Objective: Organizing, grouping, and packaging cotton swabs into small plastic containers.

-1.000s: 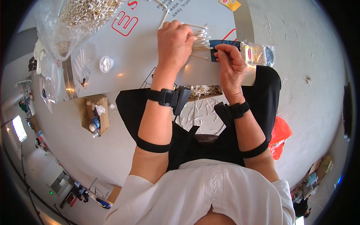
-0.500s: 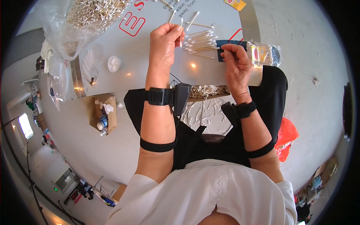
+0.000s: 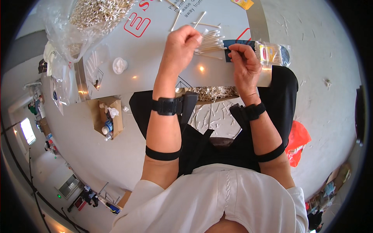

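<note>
A small pile of white-tipped cotton swabs [image 3: 211, 42] lies on the grey tabletop [image 3: 155, 64] between my hands. At its left end is my left hand [image 3: 182, 46], thumb and fingers pinched together; whatever they hold is hidden. My right hand [image 3: 246, 66] is closed in a pinch at the pile's right end, close to a swab tip, and I cannot make out anything in its fingers. Partly under that hand lies a dark blue flat piece [image 3: 230, 44]. Right of it is a clear pack of swabs [image 3: 270, 54] with a yellow label.
A large clear bag of swabs [image 3: 97, 15] fills the far left. A small white round tub [image 3: 119, 65] stands nearer. Below the table edge are a box of swabs [image 3: 213, 93] and a carton [image 3: 108, 116] with bottles. A red bag [image 3: 297, 143] lies on the floor at right.
My left hand has moved right to the pile and tilted over its left end. The swab it held upright is no longer visible in its fingers. My right hand has barely moved.
</note>
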`<action>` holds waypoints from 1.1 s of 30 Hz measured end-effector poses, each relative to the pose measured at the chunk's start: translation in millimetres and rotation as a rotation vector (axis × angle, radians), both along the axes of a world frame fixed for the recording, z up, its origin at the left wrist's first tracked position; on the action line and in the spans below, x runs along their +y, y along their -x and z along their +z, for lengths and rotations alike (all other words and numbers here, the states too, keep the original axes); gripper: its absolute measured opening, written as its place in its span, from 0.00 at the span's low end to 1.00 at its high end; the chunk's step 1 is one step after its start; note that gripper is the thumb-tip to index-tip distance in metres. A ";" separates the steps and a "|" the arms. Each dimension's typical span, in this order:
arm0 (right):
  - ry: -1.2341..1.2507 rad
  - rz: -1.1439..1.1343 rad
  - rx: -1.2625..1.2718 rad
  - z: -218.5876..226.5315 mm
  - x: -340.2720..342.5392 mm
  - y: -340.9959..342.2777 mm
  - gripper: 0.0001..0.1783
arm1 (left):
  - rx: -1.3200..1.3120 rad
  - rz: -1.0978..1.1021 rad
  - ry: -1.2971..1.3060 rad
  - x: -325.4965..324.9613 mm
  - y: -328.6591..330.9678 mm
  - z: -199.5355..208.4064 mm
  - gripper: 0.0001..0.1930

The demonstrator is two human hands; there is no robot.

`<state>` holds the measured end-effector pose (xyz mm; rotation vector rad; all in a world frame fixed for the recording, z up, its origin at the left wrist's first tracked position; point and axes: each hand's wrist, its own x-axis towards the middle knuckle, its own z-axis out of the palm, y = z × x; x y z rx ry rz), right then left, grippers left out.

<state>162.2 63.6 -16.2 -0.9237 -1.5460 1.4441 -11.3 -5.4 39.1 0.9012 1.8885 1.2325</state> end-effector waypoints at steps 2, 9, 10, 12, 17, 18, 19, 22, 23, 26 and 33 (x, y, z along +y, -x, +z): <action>0.119 -0.025 0.106 2.0 0.8 -0.4 0.04 | -0.014 -0.184 0.069 -8.9 -9.0 9.6 0.05; 0.179 -0.027 0.142 6.4 0.8 -3.6 0.05 | 0.120 -0.403 0.272 -48.6 -53.3 15.5 0.05; 0.104 -0.002 0.103 3.4 -0.4 -5.2 0.04 | 0.120 -0.405 0.272 -49.6 -54.2 12.8 0.05; 0.029 0.025 0.065 2.8 -2.3 -6.7 0.04 | 0.101 -0.115 0.104 -52.1 -54.5 8.2 0.04; -0.171 0.152 -0.084 7.4 -8.1 -6.3 0.07 | 0.296 0.173 0.013 -38.7 -25.7 -13.8 0.03; -0.242 0.166 -0.116 6.0 -8.7 -6.3 0.08 | 0.371 0.225 -0.005 -32.9 -20.4 -19.0 0.03; -0.302 0.155 -0.135 4.5 -8.7 -5.2 0.08 | 0.393 0.239 -0.004 -26.3 -14.6 -18.2 0.03; -0.331 0.144 -0.164 4.4 -9.7 -3.4 0.08 | 0.533 0.217 -0.045 -4.1 0.9 -17.9 0.02; -0.330 0.144 -0.164 4.8 -10.2 -2.6 0.08 | 0.572 0.160 -0.056 1.6 3.9 -17.3 0.02; -0.313 0.143 -0.155 3.4 -9.4 -3.4 0.08 | 0.725 -0.059 0.025 18.4 0.8 -13.1 0.03; -0.311 0.136 -0.149 4.0 -8.5 -2.6 0.07 | 0.883 -0.121 0.061 26.9 -9.3 -23.0 0.02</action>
